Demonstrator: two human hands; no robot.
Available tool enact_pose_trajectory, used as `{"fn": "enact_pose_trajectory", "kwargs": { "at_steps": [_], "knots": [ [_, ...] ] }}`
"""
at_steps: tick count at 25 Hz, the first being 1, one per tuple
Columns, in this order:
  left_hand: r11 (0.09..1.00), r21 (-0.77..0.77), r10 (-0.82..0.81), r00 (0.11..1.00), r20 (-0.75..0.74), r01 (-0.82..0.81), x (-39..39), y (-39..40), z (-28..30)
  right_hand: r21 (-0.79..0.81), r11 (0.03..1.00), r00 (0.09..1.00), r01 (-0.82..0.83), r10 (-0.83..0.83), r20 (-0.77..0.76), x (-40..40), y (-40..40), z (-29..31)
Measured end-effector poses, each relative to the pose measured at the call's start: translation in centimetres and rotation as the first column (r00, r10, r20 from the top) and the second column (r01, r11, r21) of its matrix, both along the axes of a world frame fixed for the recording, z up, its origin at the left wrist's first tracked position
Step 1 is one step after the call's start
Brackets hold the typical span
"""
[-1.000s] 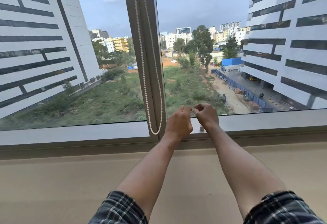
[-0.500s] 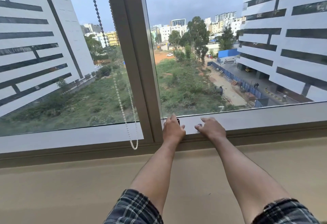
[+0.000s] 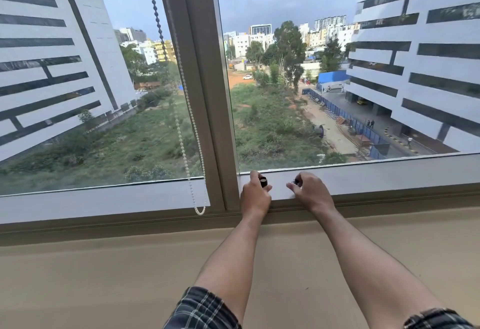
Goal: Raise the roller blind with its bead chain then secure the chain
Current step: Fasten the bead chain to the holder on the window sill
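Note:
The white bead chain (image 3: 187, 162) hangs free as a long loop left of the window's centre post (image 3: 205, 94). Its lower end (image 3: 200, 211) dangles in front of the bottom frame, and neither hand touches it. The blind itself is out of view above. My left hand (image 3: 255, 194) rests on the lower window frame (image 3: 389, 175) just right of the post, pinching a small black cylinder (image 3: 263, 181). My right hand (image 3: 310, 192) sits a hand's width further right, fingertips closed on a tiny dark piece (image 3: 296, 181).
A wide beige sill (image 3: 104, 276) runs below the frame, under both forearms. Large glass panes on either side of the post look out on buildings and a green plot.
Both hands dropped from a raised, touching position to the lower frame and moved apart, each holding a small piece. The chain loop now appears left of the post and lower in view.

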State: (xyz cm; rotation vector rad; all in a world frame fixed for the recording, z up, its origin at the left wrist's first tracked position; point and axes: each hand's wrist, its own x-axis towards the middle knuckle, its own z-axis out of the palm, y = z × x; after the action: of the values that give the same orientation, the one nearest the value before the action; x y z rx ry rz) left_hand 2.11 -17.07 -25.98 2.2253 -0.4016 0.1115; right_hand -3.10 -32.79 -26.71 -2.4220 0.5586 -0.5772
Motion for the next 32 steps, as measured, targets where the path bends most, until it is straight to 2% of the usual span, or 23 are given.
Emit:
{"fn": "enact_pose_trajectory", "kwargs": {
  "at_steps": [4,8,10,13,18,21,24,27,32],
  "knots": [
    [0.991,-0.136,-0.002,1.0,0.031,0.007,-1.2,1.1,-0.7,0.07,0.992,0.956,-0.109,0.085,0.282,-0.7,2.2,1.6],
    [0.977,-0.212,0.004,0.999,0.035,0.004,-3.1,3.1,-0.6,0.2,0.961,0.935,-0.188,0.113,0.336,-0.7,5.5,3.9],
    [0.977,-0.214,0.006,1.0,0.025,0.0,-3.7,4.5,-0.6,0.275,0.907,0.904,-0.319,0.203,0.377,-0.8,7.2,4.3],
    [0.973,-0.231,0.012,1.0,-0.005,-0.013,-4.3,7.1,-1.2,0.387,0.772,0.829,-0.505,0.309,0.466,-1.2,9.7,4.2],
    [0.915,-0.402,-0.017,0.99,-0.142,-0.042,-4.1,11.4,-2.1,0.313,0.767,0.799,-0.56,0.401,0.448,-2.0,11.9,3.4],
    [0.856,-0.516,-0.135,0.968,-0.21,0.007,-4.3,13.6,-1.5,0.327,0.707,0.766,-0.627,0.484,0.422,-2.2,12.6,3.1],
    [0.777,-0.629,-0.253,0.927,-0.276,0.025,-4.7,15.2,-0.5,0.348,0.7,0.778,-0.623,0.51,0.367,-2.0,13.4,2.8],
    [0.673,-0.739,-0.344,0.893,-0.29,0.019,-5.0,16.1,0.1,0.315,0.721,0.782,-0.617,0.519,0.345,-2.0,14.1,2.8],
    [0.543,-0.839,-0.406,0.873,-0.269,-0.006,-5.1,16.9,1.1,0.184,0.781,0.78,-0.597,0.512,0.359,-2.5,15.2,3.2]
  ]
}}
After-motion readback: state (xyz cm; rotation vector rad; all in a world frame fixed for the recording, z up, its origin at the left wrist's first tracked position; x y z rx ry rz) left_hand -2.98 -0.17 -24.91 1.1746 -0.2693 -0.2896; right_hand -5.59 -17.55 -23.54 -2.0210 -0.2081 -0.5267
